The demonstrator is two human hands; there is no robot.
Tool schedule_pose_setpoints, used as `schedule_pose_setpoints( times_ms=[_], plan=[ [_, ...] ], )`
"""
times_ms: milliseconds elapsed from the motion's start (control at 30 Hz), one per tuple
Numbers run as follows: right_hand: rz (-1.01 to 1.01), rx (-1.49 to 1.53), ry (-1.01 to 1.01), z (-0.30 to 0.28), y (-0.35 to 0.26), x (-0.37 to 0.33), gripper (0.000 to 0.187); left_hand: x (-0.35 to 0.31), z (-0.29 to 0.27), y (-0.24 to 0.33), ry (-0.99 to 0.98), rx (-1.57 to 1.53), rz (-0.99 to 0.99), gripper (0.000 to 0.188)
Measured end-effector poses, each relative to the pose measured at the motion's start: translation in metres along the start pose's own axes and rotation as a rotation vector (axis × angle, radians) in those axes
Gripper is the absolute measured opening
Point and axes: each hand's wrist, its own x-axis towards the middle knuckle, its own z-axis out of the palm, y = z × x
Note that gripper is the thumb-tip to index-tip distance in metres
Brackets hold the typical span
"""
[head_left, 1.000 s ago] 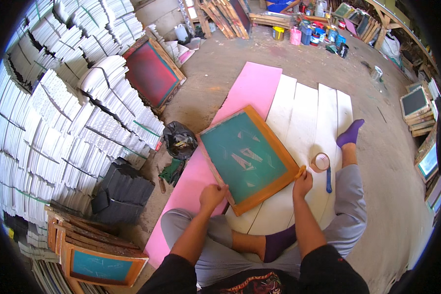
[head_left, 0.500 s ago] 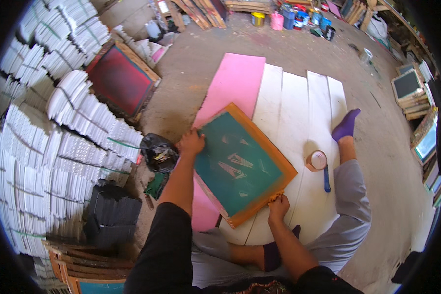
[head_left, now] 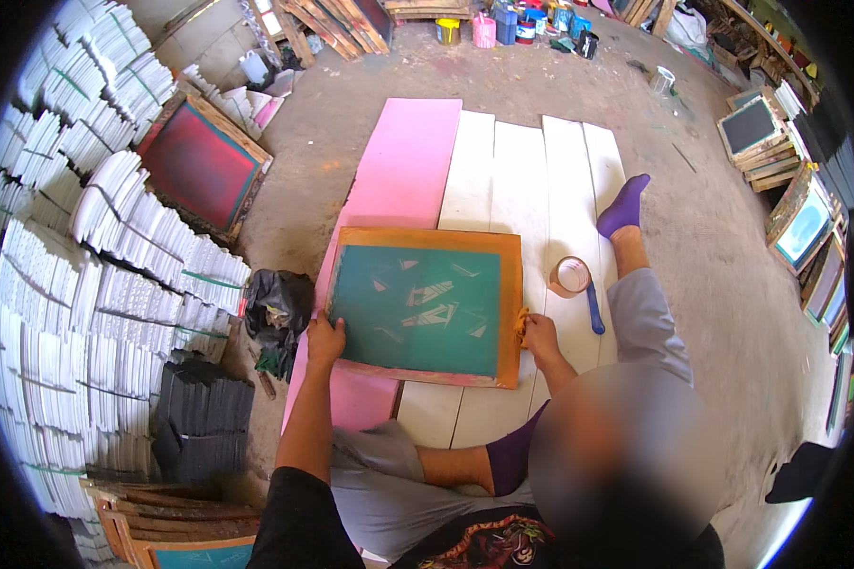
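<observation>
A silk-screen frame [head_left: 417,308] with teal mesh and an orange-brown border lies across pink and white boards, nearly square to me. Pale angular marks show in the mesh. My left hand [head_left: 324,339] is closed on the frame's left edge, near its lower corner. At the right edge, my right hand [head_left: 543,339] pinches a crumpled orange-yellow scrap [head_left: 522,327], which touches the border; whether it is cloth or tape I cannot tell. Right of the frame sits a roll of brown tape [head_left: 570,276], with a blue-handled tool [head_left: 595,308] beside it.
The pink board [head_left: 403,152] and white boards [head_left: 517,166] lie on the floor under the frame. Stacked white sheets [head_left: 57,332] and a black plastic bag [head_left: 280,303] are on the left. Paint cans [head_left: 484,31] stand far off; more screens [head_left: 754,128] lean at right.
The frame has turned from a diagonal position to nearly square. My left hand has come nearer along its left side, and my right hand has moved up along the right edge.
</observation>
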Motion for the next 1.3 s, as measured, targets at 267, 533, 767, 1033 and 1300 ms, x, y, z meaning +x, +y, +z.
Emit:
schedule_pose_setpoints(
  times_ms=[267, 533, 767, 1033, 1300],
  plan=[
    [-0.181, -0.149, -0.027, -0.025, -0.009, 0.012, 0.025, -0.071, -0.015, 0.021, -0.106, -0.077, -0.189, 0.066],
    [-0.186, -0.798, 0.249, -0.075, -0.036, -0.047, 0.031, -0.096, -0.021, 0.047, 0.169, -0.1, -0.164, 0.051],
    [-0.683, -0.995, 0.329, -0.091, -0.065, -0.018, 0.04, -0.092, 0.014, 0.108, 0.279, -0.197, 0.292, 0.036],
    [-0.808, -1.399, 0.122, -0.087, -0.084, 0.024, 0.032, -0.115, 0.044, 0.164, 0.191, -0.357, 0.38, 0.031],
    [-0.774, -0.731, 0.075, -0.104, -0.106, -0.006, 0.021, -0.131, 0.035, 0.218, 0.049, -0.526, 0.472, 0.036]
  ],
)
